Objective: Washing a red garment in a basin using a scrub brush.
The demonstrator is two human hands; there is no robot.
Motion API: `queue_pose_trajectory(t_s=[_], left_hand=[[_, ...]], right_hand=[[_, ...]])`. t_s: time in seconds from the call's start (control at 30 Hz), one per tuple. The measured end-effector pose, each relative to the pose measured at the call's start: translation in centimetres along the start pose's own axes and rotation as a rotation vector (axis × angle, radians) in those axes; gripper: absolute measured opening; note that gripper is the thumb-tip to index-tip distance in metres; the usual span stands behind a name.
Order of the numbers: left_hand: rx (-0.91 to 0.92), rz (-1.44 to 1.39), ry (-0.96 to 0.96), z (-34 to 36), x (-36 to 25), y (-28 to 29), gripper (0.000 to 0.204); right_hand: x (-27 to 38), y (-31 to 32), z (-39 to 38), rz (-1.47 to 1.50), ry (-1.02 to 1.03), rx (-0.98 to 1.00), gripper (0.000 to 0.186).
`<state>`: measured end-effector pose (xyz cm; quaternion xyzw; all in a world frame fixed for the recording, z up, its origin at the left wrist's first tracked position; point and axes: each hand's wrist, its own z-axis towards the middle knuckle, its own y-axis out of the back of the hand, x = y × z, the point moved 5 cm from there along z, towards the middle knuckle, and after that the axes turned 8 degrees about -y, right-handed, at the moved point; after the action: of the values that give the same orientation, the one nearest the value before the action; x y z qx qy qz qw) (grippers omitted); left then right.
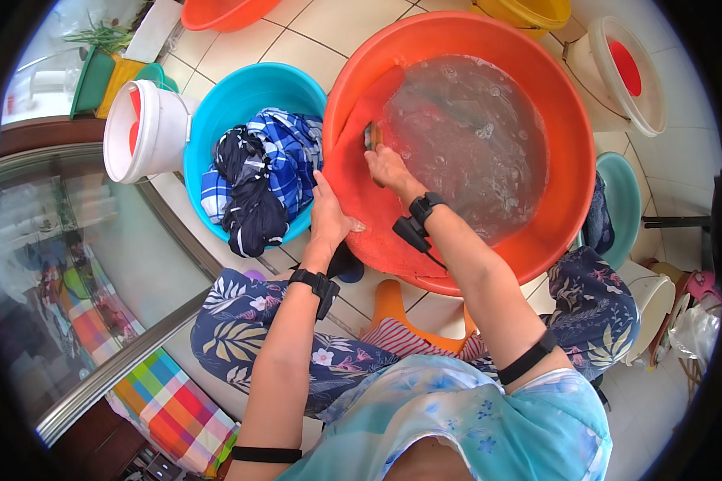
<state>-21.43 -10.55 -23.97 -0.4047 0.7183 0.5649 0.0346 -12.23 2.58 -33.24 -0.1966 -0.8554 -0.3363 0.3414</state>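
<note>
A large orange basin (568,160) of grey, sudsy water (473,152) stands in front of me. A wet red cloth (385,240) is spread along the basin's left inner wall, with its edge dipping into the water. My left hand (329,210) grips the cloth at the left rim, thumb inside and fingers over the outer side. My right hand (393,172) is closed around a wooden scrub brush (375,138). The brush rests on the upper part of the cloth; its bristles are mostly hidden.
Left of the basin, a turquoise tub (241,84) holds blue plaid and dark clothes (269,168). White buckets (140,140) stand on both sides. A teal basin (620,200) with dark fabric is at right. A glass sliding door (112,264) borders the left.
</note>
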Motion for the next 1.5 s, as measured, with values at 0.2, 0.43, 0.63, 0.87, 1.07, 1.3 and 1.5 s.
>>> queue_pose_trajectory(t_s=[0.2,0.43,0.63,0.87,1.07,1.3,1.5], left_hand=[[-0.017,-0.062,0.061,-1.2,1.7,0.8,0.142],[-0.032,-0.043,-0.058,0.1,0.5,0.5,0.14],[-0.002,-0.11,0.023,-0.9,1.6,0.8,0.147],[0.033,-0.133,0.047,-0.1,0.3,0.2,0.145],[-0.003,-0.133,0.059,-0.7,1.6,0.9,0.145],[0.025,-0.158,0.033,-0.2,0.9,0.6,0.149],[0.034,-0.134,0.065,-0.7,2.3,0.1,0.15]], right_hand=[[4.4,-0.6,-11.7,0.281,0.23,0.215,0.035],[2.9,-0.7,0.8,0.137,0.021,0.031,0.047],[5.0,-1.3,-5.8,0.363,0.175,0.198,0.029],[3.3,-1.4,3.9,0.159,-0.107,0.05,0.049],[-4.1,4.6,0.8,0.021,-0.372,-0.168,0.051],[-7.2,2.3,-4.1,0.079,-0.135,0.165,0.041],[0.7,0.3,-14.9,0.258,-0.046,0.452,0.033]])
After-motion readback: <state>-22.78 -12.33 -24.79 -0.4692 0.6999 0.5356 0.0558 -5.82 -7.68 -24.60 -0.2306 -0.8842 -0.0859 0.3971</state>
